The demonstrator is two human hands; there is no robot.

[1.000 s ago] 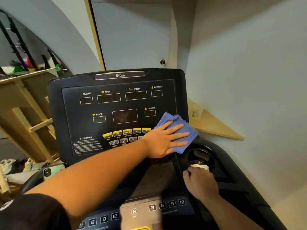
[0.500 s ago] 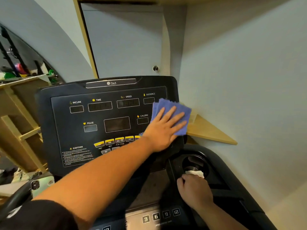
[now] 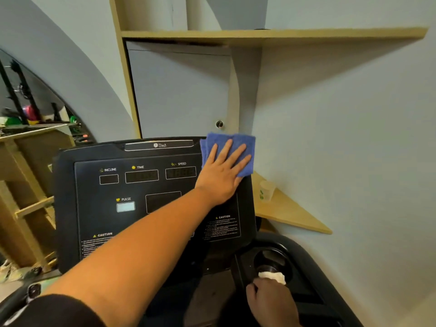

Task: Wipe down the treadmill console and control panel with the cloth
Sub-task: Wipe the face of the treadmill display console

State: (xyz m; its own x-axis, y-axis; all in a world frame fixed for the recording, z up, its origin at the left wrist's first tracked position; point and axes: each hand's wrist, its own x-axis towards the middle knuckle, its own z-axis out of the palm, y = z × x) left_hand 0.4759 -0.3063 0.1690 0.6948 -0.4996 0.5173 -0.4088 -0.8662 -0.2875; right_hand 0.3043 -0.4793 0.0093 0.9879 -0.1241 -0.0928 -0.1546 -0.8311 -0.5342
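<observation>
The black treadmill console [image 3: 141,208] faces me, with INCLINE, TIME, SPEED and PULSE displays and two CAUTION labels. My left hand [image 3: 221,175] lies flat, fingers spread, and presses a folded blue cloth [image 3: 245,147] against the console's top right corner. The cloth sticks out past the upper and right edges. My forearm crosses the panel and hides its buttons. Low at the right, my right hand [image 3: 271,300] is closed on a small white wad [image 3: 272,276] at the rim of the round cup holder [image 3: 273,258].
A wooden corner shelf [image 3: 292,215] with a plastic cup [image 3: 266,191] sits just right of the console, against the wall. A higher shelf [image 3: 259,35] runs overhead. A wooden rack [image 3: 30,185] with clutter stands to the left. The wall is close on the right.
My left hand has slid the blue cloth up the console's right side, from beside the buttons to the top right corner. My view has tilted up. The right hand stays at the cup holder.
</observation>
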